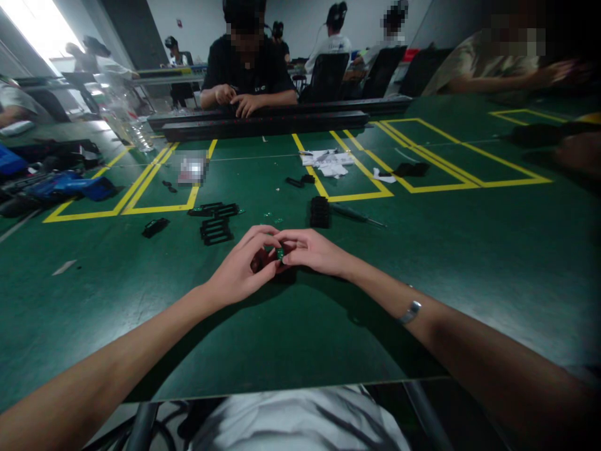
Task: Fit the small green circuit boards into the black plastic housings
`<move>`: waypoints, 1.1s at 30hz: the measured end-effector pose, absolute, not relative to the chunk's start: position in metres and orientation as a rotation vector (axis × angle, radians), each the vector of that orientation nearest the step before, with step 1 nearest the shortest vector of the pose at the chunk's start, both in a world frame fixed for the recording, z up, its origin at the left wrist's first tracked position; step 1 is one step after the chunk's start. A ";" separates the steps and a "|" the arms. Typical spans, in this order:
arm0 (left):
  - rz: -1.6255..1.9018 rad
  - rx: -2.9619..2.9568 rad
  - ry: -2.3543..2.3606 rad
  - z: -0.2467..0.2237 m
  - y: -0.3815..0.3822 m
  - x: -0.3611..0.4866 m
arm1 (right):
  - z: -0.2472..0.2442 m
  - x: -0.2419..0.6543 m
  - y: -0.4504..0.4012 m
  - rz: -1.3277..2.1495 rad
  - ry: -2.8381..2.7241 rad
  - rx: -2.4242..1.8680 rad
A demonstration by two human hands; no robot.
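Note:
My left hand [244, 266] and my right hand [317, 252] meet just above the table, fingertips together. Between them is a small shiny green piece [280, 253], pinched by both thumbs and fingers; its exact kind is too small to tell. Something dark shows inside the curl of my left hand, mostly hidden. Beyond the hands lie black slotted frames [216, 231] and a few tiny green pieces [273, 218]. A stack of black parts [320, 212] stands past my right hand, beside a screwdriver [354, 213] with a dark green handle.
The green table [300, 338] carries yellow tape rectangles [446, 188]. A black part [155, 227] lies left, crumpled white paper [328, 161] farther back. Plastic bottles [136, 128] and blue items [79, 186] are at left. Across black rails [263, 125] sits a person [248, 69].

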State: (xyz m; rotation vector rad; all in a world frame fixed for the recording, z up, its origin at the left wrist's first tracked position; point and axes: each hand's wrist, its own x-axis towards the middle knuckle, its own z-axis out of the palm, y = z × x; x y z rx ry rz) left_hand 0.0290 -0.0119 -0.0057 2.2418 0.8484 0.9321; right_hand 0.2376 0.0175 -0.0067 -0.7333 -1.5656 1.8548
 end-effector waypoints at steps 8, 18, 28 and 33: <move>0.941 2.248 0.857 -0.006 -0.012 0.029 | -0.007 0.237 0.016 1.865 -1.554 -0.677; 0.943 2.245 0.852 -0.006 -0.012 0.029 | -0.008 0.237 0.018 1.844 -1.565 -0.705; 0.955 2.251 0.847 -0.008 -0.012 0.029 | -0.007 0.237 0.017 1.854 -1.562 -0.721; 0.962 2.251 0.845 -0.008 -0.012 0.029 | -0.006 0.237 0.017 1.849 -1.558 -0.746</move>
